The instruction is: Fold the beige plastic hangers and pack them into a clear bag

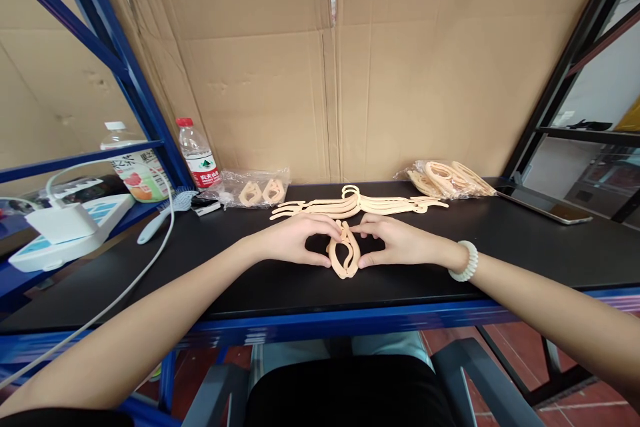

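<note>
A beige folding clothes hanger [353, 260], its arms folded down into an oval, is held near the front edge of the black tabletop. My left hand [307, 238] grips its left side, with thumb low and fingers near the top. From the other side, my right hand [389, 240] pinches it, thumb at the lower right edge and index finger by the top. Just behind both hands lie unfolded beige hangers [330, 205], stacked with their arms spread wide and hooks pointing to the back.
A clear bag with folded hangers [263, 193] lies back left, another bag of hangers [443, 179] back right beside a tablet [545, 205]. At left stand a water bottle [200, 160], a hairbrush [167, 213] and a charger with white cable [63, 221]. Cardboard [425, 67] walls the back.
</note>
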{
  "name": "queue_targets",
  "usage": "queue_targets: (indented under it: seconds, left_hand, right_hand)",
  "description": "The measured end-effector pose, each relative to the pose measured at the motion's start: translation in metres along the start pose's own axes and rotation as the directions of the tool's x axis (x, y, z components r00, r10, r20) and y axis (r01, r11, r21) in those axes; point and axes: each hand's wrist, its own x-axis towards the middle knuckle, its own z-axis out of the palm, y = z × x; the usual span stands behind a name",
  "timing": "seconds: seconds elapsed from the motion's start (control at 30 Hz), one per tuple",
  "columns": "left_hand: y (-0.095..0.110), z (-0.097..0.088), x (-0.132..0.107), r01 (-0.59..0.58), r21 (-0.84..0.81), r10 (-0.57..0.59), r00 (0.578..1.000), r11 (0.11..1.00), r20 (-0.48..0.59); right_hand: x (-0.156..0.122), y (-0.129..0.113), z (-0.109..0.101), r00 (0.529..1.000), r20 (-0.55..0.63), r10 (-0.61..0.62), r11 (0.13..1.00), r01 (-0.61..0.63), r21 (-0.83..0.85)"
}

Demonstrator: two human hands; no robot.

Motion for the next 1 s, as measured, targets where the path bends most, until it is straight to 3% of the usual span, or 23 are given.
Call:
queue_targets:
  seconds: [0.23,0.47,0.63,0.73,0.87,1.0]
  left_hand:
    - [0.001,-0.004,0.000,0.027,0.006,-0.027,1.000,1.000,-0.002]
    - [-0.009,-0.010,-0.003,0.244,0.164,-0.213,0.959,0.956,-0.186]
    - [-0.026,-0.017,-0.006,0.400,0.171,-0.334,0.887,0.901,-0.319]
    - [-0.037,-0.021,-0.009,0.460,0.190,-0.375,0.855,0.867,-0.358]
    - [-0.044,-0.024,-0.013,0.540,0.175,-0.462,0.816,0.823,-0.347]
    - [-0.046,-0.021,-0.013,0.528,0.222,-0.439,0.828,0.820,-0.348]
  right_hand:
    - [0.000,0.009,-0.003,0.999,-0.015,-0.047,0.998,0.048,0.029]
    - [-0.001,0.027,-0.016,0.992,-0.028,0.122,0.992,-0.121,0.030]
    - [-0.010,0.052,-0.031,0.968,-0.228,0.105,0.989,-0.126,-0.077]
    - [-0.017,0.070,-0.042,0.929,-0.332,0.162,0.972,-0.208,-0.109]
    - [-0.027,0.084,-0.056,0.911,-0.290,0.293,0.935,-0.337,-0.112]
    - [-0.037,0.089,-0.067,0.920,-0.219,0.324,0.926,-0.356,-0.127]
